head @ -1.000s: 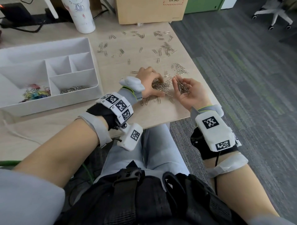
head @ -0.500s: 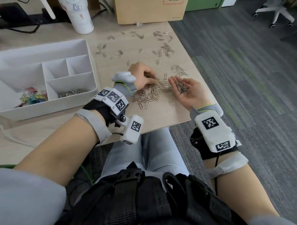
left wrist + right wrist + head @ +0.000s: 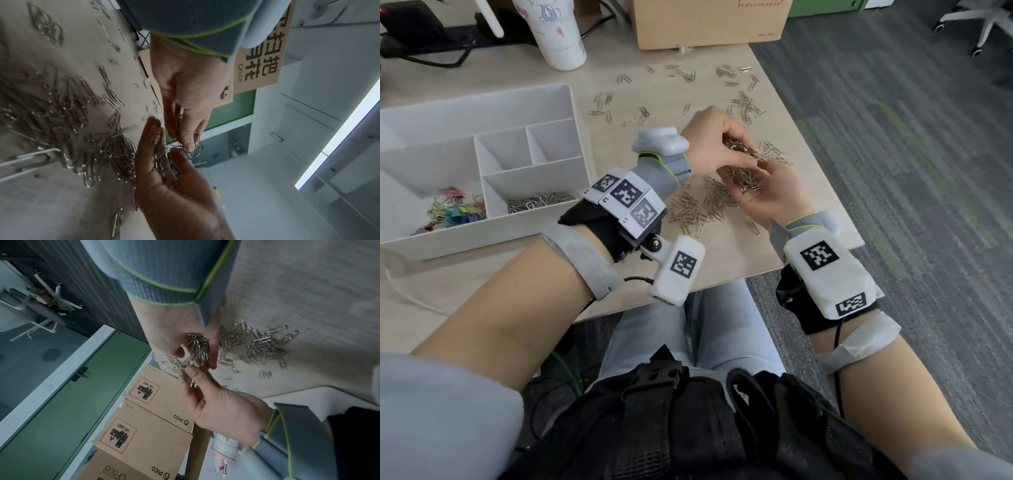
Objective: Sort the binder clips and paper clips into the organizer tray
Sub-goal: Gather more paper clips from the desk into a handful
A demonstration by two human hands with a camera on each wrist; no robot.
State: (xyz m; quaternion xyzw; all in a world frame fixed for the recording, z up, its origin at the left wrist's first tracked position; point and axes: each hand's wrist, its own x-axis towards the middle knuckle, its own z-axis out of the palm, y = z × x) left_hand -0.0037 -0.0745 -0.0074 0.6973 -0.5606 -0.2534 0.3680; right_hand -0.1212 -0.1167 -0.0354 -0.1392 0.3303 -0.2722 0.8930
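Cupping a heap of silver wire paper clips, the right hand sits palm-up just above the light wood-grain desk, fingers loosely curled round the heap. Left hand is right over it, thumb + fingertips pinched on a small bunch of the same clips; bunch hangs touching the heap in the right palm. Wrist views agree: left hand pinching, right hand cupped w/ clips in palm.

Loose pile of clips lies on desk just below/left of both hands, not touching them. Further left: white plastic organizer tray; its near-right compartment holds silver paper clips, near-left compartment holds multicoloured binder clips. Two small middle compartments and the long rear one: contents can't tell.

Beyond the hands, scattered clips spread twd far desk edge. Farthest: white printed tumbler and brown cardboard box.
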